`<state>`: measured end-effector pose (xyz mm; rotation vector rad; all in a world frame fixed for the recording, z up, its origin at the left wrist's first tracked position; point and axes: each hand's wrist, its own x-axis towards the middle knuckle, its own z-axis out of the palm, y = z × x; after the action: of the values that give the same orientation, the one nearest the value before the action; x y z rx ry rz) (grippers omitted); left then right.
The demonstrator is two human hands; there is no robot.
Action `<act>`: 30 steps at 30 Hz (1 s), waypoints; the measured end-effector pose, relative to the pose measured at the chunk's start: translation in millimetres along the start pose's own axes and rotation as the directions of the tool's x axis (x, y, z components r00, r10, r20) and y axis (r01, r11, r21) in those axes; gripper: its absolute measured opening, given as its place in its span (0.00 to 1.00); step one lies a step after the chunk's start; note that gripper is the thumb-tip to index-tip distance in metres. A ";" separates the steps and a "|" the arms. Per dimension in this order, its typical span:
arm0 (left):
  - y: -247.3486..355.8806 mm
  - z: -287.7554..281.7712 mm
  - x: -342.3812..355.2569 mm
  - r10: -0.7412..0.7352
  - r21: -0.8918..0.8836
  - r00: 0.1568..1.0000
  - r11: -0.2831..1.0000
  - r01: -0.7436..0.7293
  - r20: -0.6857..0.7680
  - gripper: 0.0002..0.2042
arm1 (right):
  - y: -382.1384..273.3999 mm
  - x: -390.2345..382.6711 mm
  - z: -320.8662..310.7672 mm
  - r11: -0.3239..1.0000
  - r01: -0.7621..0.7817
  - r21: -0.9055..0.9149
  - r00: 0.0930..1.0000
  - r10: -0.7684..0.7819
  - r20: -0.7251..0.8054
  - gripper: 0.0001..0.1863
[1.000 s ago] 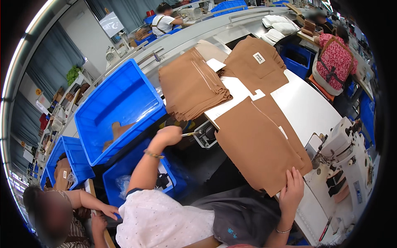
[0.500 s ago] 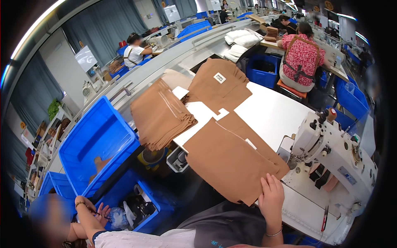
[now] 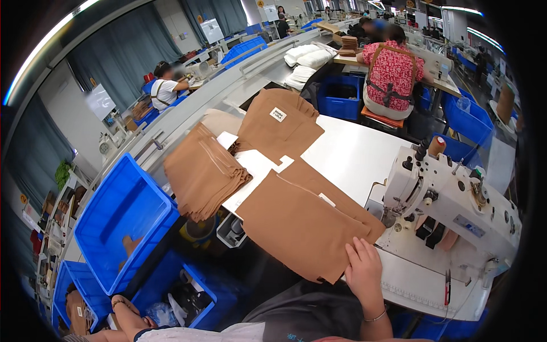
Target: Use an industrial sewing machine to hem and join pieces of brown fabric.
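My right hand [image 3: 363,267] lies on the near right corner of a large brown cloth panel [image 3: 293,225], its fingers stretched out flat. Across the panel run a pale line and a small white tag [image 3: 327,199]; its near edge hangs past the white table. Close beyond the hand stands a white sewing machine [image 3: 450,199], with the panel's right end by its needle area. My left arm [image 3: 130,322] reaches to the lower left beside the blue bins; the hand there is partly hidden and its fingers are unclear. Behind the panel lie a stack of brown cloth pieces [image 3: 202,171] and more brown pieces with a white label [image 3: 279,122].
A tilted blue bin [image 3: 94,228] stands at left, with another blue bin [image 3: 213,296] below it holding dark items and clear plastic. Red-handled snips [image 3: 447,288] lie on the table's right. A co-worker in a red patterned shirt [image 3: 393,74] sits ahead, beside white bundles [image 3: 310,57].
The whole view has shifted, so the table and machine sit further left. At lower left a blurred face and an open hand have left the picture; brown cloth shows in a bin there.
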<state>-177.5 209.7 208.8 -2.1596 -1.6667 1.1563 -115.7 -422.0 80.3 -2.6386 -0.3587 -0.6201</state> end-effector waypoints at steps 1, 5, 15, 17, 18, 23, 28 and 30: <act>-1.2 3.0 -3.9 -0.013 0.022 1.000 1.000 0.014 -0.019 0.16 | -0.4 0.5 0.5 1.000 0.001 0.004 1.000 -0.001 0.004 0.26; -7.9 37.3 -5.0 -0.072 0.137 0.996 0.987 0.079 -0.056 0.16 | 2.5 3.6 6.4 1.000 0.004 -0.015 1.000 -0.004 0.025 0.26; 214.4 83.3 -34.4 0.607 -0.878 0.654 -0.172 -0.446 -0.451 0.26 | -3.1 6.0 3.2 0.999 -0.014 -0.039 1.000 0.015 0.016 0.25; 263.4 103.2 -40.2 0.706 -0.948 0.659 -0.314 -0.039 -0.261 0.35 | -3.1 4.1 2.3 0.999 -0.007 -0.032 1.000 0.008 0.014 0.25; 287.0 100.0 -67.6 0.751 -0.923 0.635 -0.353 0.152 -0.182 0.38 | -0.6 3.0 2.7 0.999 -0.017 -0.048 1.000 0.018 0.005 0.25; 347.3 92.1 -95.0 0.841 -0.634 0.469 -0.522 0.570 -0.270 0.30 | -7.7 5.8 -1.5 0.999 -0.035 -0.030 0.999 0.035 0.008 0.26; 374.5 82.3 -96.1 0.823 -0.645 0.501 -0.539 0.542 -0.266 0.26 | -2.0 8.2 -1.2 0.999 -0.031 -0.021 0.999 0.032 0.022 0.26; 376.8 74.4 -83.2 0.866 -0.613 0.406 -0.495 0.616 -0.291 0.27 | -3.9 9.9 -2.0 0.998 -0.058 -0.016 0.998 0.058 0.006 0.26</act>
<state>47.6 -20.7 -16.2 -3.5731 -4.3022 -0.2506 -109.1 -417.8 87.9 -2.6567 -0.2794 -0.5991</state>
